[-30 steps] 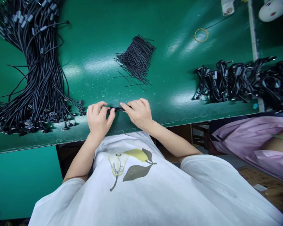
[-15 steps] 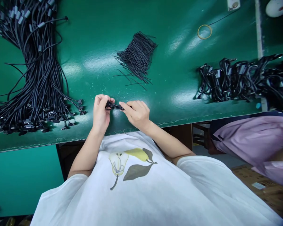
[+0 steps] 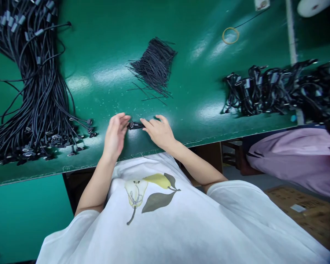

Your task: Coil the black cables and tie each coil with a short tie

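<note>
A short folded bundle of black cable (image 3: 136, 125) lies level just above the green table (image 3: 192, 121), near its front edge. A connector with a metal mouth shows at the bundle's left end. My right hand (image 3: 161, 132) pinches the right end between thumb and forefinger, its other fingers lifted. Beside the connector end, my left hand (image 3: 116, 134) is open with its fingers loosely apart; whether a fingertip still touches the cable is hard to see. Beyond my hands sits a pile of thin black ties (image 3: 155, 64).
A large heap of long black cables (image 3: 41, 84) with connectors covers the left side. Folded cable bundles (image 3: 264, 90) line the right. A yellow ring (image 3: 230, 35) lies at the back right. Another person's pink clothing (image 3: 291, 157) and a cardboard box (image 3: 299, 209) are at the right.
My left hand has loosened from the cable and opened slightly to the left. The right hand's outer fingers have lifted. The view has shifted a little to the right.
</note>
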The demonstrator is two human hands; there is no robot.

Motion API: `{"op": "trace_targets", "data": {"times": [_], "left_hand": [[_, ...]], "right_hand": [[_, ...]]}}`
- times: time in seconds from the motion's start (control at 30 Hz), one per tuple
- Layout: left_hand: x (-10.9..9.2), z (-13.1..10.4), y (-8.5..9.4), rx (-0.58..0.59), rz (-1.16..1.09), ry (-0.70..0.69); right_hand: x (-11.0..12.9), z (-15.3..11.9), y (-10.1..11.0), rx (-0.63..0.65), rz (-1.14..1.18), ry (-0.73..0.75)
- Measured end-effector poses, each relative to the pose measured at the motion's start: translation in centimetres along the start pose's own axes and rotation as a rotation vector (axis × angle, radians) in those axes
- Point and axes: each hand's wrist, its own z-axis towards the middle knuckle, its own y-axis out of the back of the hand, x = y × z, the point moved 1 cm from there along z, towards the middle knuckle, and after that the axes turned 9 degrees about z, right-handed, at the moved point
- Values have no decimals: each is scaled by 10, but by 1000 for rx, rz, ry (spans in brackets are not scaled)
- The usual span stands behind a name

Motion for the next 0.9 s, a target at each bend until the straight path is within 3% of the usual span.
{"op": "trace_targets", "data": {"times": [0.1,0.17,0.23,0.3,0.37,0.43,0.5,0.57,0.67,0.77,0.9], "left_hand": [[0,-13,46,-260,511,-251],[9,-14,82,-398,852,-298],[21,-9,110,-375,1049,-266],[29,-4,123,-322,1166,-238],[31,-2,126,-289,1224,-223],[30,-1,123,-282,1219,-199],[28,2,122,-320,1138,-152],[27,3,123,-380,1016,-100],[25,2,126,-415,974,-118],[15,4,134,-513,1027,-174],[-16,36,172,-659,1014,-281]], "right_hand": [[-43,-15,15,-148,-30,-183],[-83,-31,29,-318,-74,-320],[-126,-48,44,-478,-157,-421],[-163,-61,58,-574,-246,-492],[-187,-65,67,-627,-275,-519],[-192,-57,70,-697,-251,-506],[-176,-42,68,-764,-182,-451],[-142,-23,60,-711,-52,-325],[-75,6,39,-373,123,-72],[-18,33,15,-59,153,162],[25,54,-4,112,124,366]]}}
